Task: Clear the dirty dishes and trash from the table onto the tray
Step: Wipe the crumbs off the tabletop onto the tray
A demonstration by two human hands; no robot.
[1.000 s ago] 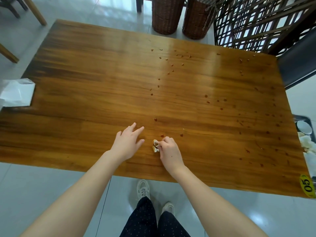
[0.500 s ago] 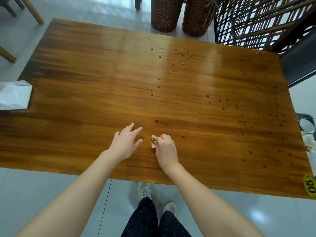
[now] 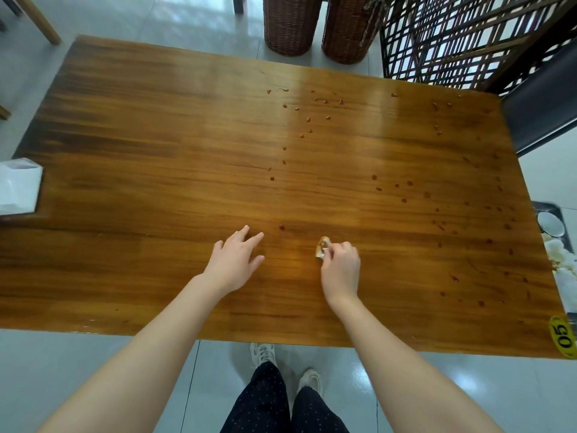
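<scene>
Restaurant or canteen dining room, by look of it. Long wooden table [image 3: 156, 182] with yellow "05" number sticker [image 3: 562, 337] on corner at 4 o'clock. Brown sauce drops [image 3: 282, 227] spattered over top, 12 to 4 o'clock. Tray [image 3: 551, 207] with used bowl [image 3: 551, 225] at 3 o'clock. Lattice partition screen [image 3: 452, 35] at 1 o'clock, wicker cylinders [image 3: 290, 23] at 12. Dark chair seat [image 3: 543, 101] at 2. Glossy tiled floor [image 3: 62, 370]; neighbouring wooden furniture leg [image 3: 46, 20] at 11.
</scene>
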